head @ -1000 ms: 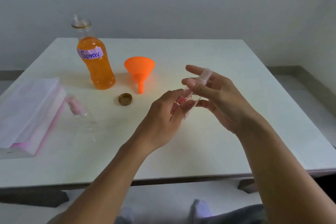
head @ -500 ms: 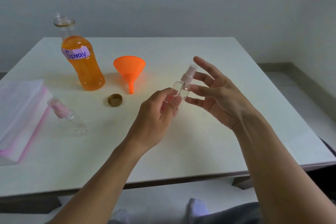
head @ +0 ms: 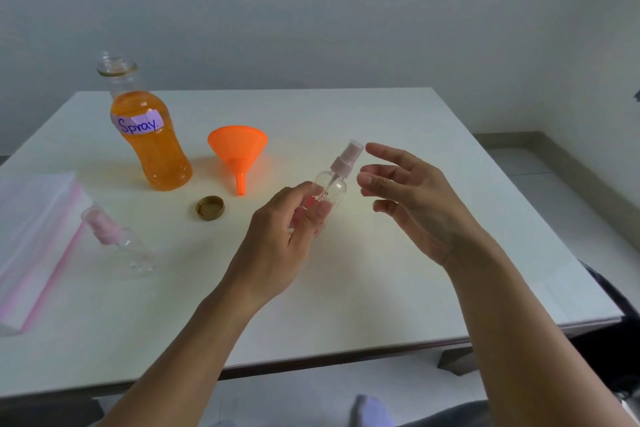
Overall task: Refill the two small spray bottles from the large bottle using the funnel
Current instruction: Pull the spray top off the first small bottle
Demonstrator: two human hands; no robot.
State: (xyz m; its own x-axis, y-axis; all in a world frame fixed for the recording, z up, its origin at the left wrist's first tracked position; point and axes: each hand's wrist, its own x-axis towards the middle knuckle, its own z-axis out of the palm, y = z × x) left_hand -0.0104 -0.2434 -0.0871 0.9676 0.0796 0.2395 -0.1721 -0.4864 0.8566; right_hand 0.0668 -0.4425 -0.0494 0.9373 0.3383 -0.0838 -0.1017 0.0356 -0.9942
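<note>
My left hand (head: 277, 239) grips the lower body of a small clear spray bottle (head: 332, 184) with a pale pink spray head, held tilted above the table. My right hand (head: 412, 198) hovers just right of the spray head, fingers spread, apart from the bottle. A second small spray bottle (head: 119, 241) with a pink cap lies on its side at the left. The large bottle (head: 152, 139) of orange liquid, labelled "Spray", stands uncapped at the back left. An orange funnel (head: 238, 152) rests mouth-up beside it, with the gold cap (head: 210, 207) lying in front.
A white table (head: 381, 288) holds everything. A clear zip bag with pink edging (head: 31, 239) lies at the left edge. A grey wall stands behind the table, floor shows to the right, and my knees sit below the near edge.
My right hand has let go of the spray head and opened, drawing slightly right. The left hand has raised the small bottle more upright.
</note>
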